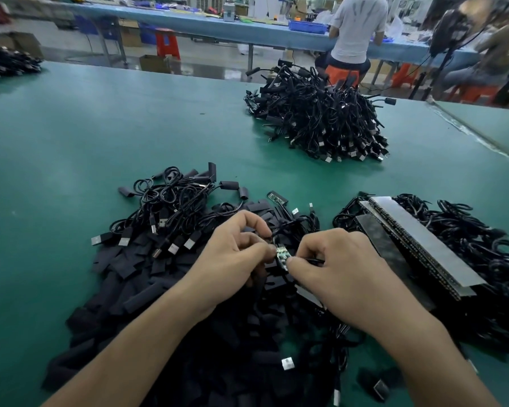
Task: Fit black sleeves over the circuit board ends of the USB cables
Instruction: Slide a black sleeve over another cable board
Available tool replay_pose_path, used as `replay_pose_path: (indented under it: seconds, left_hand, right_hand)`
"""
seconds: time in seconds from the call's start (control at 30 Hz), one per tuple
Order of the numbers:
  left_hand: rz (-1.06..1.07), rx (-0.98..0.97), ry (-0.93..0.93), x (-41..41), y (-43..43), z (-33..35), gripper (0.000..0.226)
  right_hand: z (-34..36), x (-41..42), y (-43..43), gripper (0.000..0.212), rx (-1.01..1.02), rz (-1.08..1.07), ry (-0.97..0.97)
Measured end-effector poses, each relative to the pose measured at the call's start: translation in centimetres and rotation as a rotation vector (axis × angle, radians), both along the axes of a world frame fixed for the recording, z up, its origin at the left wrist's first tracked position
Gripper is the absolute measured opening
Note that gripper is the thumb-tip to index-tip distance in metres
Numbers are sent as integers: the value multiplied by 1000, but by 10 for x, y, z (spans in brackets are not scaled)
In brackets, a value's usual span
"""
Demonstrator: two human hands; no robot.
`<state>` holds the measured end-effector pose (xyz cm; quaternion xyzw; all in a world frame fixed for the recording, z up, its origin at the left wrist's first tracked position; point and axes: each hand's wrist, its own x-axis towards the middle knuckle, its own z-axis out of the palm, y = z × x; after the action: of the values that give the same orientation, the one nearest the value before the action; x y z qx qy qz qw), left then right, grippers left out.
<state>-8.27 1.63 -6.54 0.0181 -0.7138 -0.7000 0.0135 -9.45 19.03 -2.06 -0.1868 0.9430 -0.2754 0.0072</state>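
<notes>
Two hands meet low in the middle of the head view, above a broad heap of black sleeves (pixel 135 289) spread over the green surface (pixel 100 127). The left hand (pixel 235 248) has its fingers curled, and its thumb and forefinger pinch the upper end of a small green circuit board (pixel 282 255), where a thin black cable joins it. The right hand (pixel 335 268) is curled too, with thumb and forefinger pinching the board's lower end. The board stands bare between the fingertips of both hands; whether either hand also holds a sleeve cannot be told.

Just beyond the left hand lies a loose tangle of USB cables (pixel 165 212), their silver plugs pointing toward the near left and resting on the sleeves. A second bare board (pixel 277 198) lies at the far edge of the heap. To the right of the right hand, grey strips (pixel 417 239) lie across another mass of coiled black cables (pixel 482 259). Well apart, toward the far right of the surface, rises a tall pile of cables (pixel 321 118). Behind it a person (pixel 353 27) in a light shirt sits at a long blue bench, back turned.
</notes>
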Motion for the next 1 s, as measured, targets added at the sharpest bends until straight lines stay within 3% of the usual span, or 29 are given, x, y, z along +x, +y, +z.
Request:
replay_pose_path:
  seconds: [0.13,0.3,0.5,0.6,0.77,0.87,0.93,1.0]
  left_hand:
    - [-22,-69,94,0,1,-1,25]
    - [-105,-25,78,2,2,-1,7]
    - [-51,-114,101,2,4,-4,18]
    - [-31,-218,128,5,8,-5,19]
    - [71,-713,393,9,7,-8,9]
    - [134,-747,350,7,3,-10,12]
    - [174,-747,278,6,3,-10,12]
    - [197,-614,242,5,5,-5,23]
  right_hand:
    - [4,2,1,17,10,40,-4]
    - [5,5,0,19,43,61,51]
    - [3,3,2,16,79,-114,35]
    - [-1,5,0,18,149,-152,19]
    - [-2,1,3,22,298,-205,-44]
    - [5,-5,11,23,151,-236,-42]
    - [8,-7,12,26,-29,-205,77]
    - [11,-4,9,30,-152,-160,207]
